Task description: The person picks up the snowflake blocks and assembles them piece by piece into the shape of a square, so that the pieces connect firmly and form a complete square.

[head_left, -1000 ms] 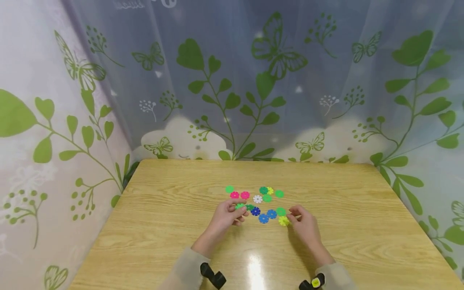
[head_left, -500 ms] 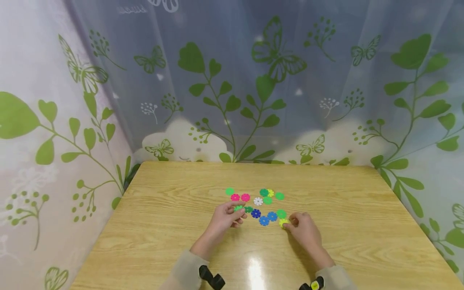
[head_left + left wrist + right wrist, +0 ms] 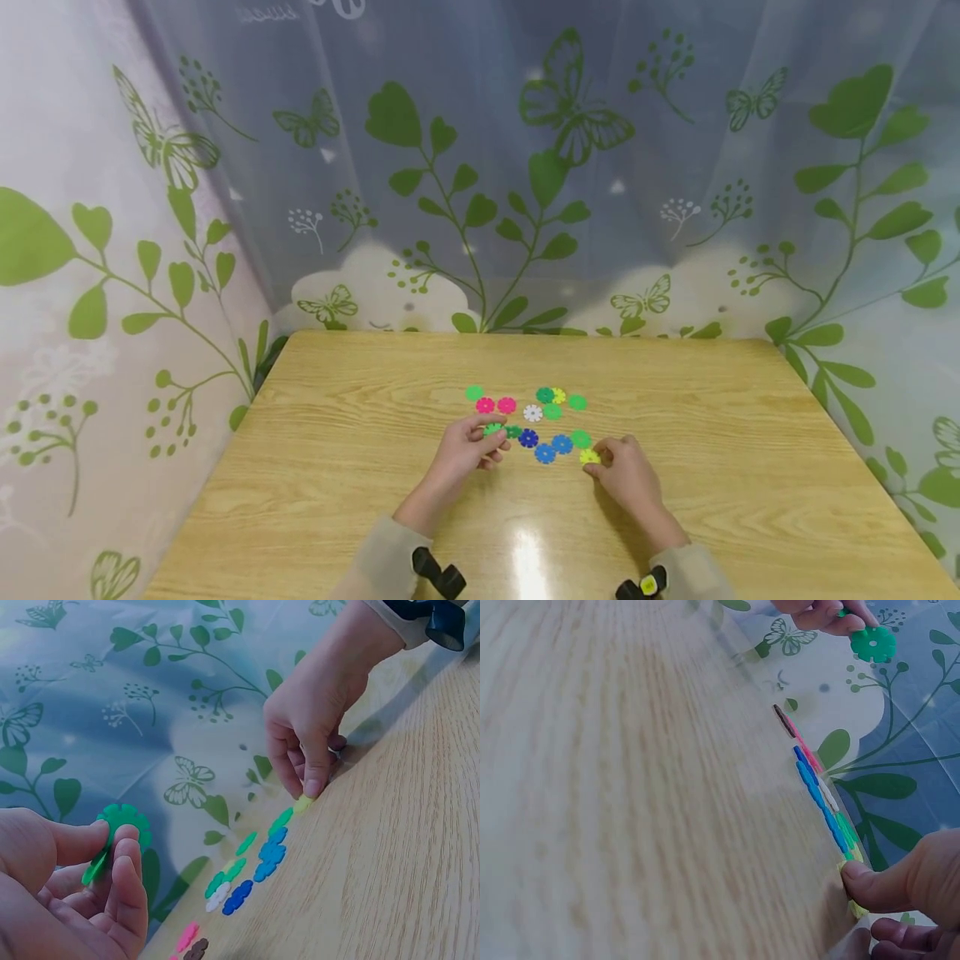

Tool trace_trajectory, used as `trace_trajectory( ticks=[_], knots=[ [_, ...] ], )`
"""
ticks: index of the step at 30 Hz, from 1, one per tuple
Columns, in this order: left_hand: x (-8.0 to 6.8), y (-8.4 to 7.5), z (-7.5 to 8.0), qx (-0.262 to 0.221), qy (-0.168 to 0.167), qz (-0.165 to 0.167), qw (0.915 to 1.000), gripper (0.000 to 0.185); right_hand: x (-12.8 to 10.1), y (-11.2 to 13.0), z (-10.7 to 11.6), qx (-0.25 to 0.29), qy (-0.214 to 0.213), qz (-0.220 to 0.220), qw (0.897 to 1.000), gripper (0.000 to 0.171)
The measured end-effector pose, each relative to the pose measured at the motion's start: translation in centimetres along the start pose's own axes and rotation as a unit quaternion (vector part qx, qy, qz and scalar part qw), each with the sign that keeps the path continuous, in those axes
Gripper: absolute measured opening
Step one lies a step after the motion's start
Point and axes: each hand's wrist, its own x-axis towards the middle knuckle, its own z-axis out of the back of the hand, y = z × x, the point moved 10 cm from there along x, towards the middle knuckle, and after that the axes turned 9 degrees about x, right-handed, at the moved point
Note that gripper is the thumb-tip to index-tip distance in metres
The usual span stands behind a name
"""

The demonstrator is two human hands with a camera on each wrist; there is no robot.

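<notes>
My left hand (image 3: 467, 448) is raised above the table, pinching two green snowflake discs between thumb and fingers. A darker green disc (image 3: 126, 823) stands at an angle to a lighter green disc (image 3: 494, 429), and they look joined. The thumb and a finger of my right hand (image 3: 632, 477) pinch the edge of a yellow snowflake disc (image 3: 590, 457) at the tabletop. Whether that disc is lifted is hard to tell. Just beyond it lies a light green disc (image 3: 581, 438), with two blue discs (image 3: 545, 453) to the left.
Loose discs lie on the wooden table (image 3: 360, 500): dark blue (image 3: 528, 437), white (image 3: 532, 412), pink (image 3: 507, 405), and several green ones. Another yellow disc (image 3: 558, 395) sits behind. A brown disc (image 3: 196, 949) shows in the wrist views. A patterned curtain (image 3: 480, 167) hangs behind the table.
My right hand has come in from beside the yellow disc and now pinches it, shifting it slightly. The left hand stays nearly in place with the green discs.
</notes>
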Motion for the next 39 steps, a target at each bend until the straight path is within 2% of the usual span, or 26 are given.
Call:
trace_trajectory(
  ticks=[6,16,21,26,30,33,39],
  knots=[
    [-0.1,0.1,0.0,-0.003,0.003,0.004,1.0000,0.037,0.0,0.1,0.1,0.030,-0.005,0.001,1.000,0.030],
    [-0.2,-0.1,-0.1,0.000,0.012,0.001,0.9999,0.034,-0.6,0.6,0.2,0.097,-0.034,0.022,0.994,0.022],
    [-0.3,0.0,0.0,-0.003,0.011,0.003,0.9999,0.036,-0.7,1.1,0.2,0.113,-0.047,0.033,0.992,0.027],
    [-0.3,0.2,0.1,-0.004,0.012,0.005,0.9999,0.035,-0.8,1.7,0.5,0.127,-0.061,0.043,0.989,0.023],
    [-0.4,0.2,0.0,-0.002,0.009,0.009,0.9999,0.034,-0.9,2.6,0.9,0.157,-0.076,0.067,0.982,0.021],
    [-0.4,0.0,0.0,-0.002,0.005,0.004,1.0000,0.033,-1.0,3.5,1.1,0.192,-0.084,0.091,0.973,0.021],
    [-0.3,-0.1,-0.2,0.007,0.007,0.001,1.0000,0.036,-1.1,5.0,1.4,0.251,-0.085,0.104,0.959,0.020]
  ],
)
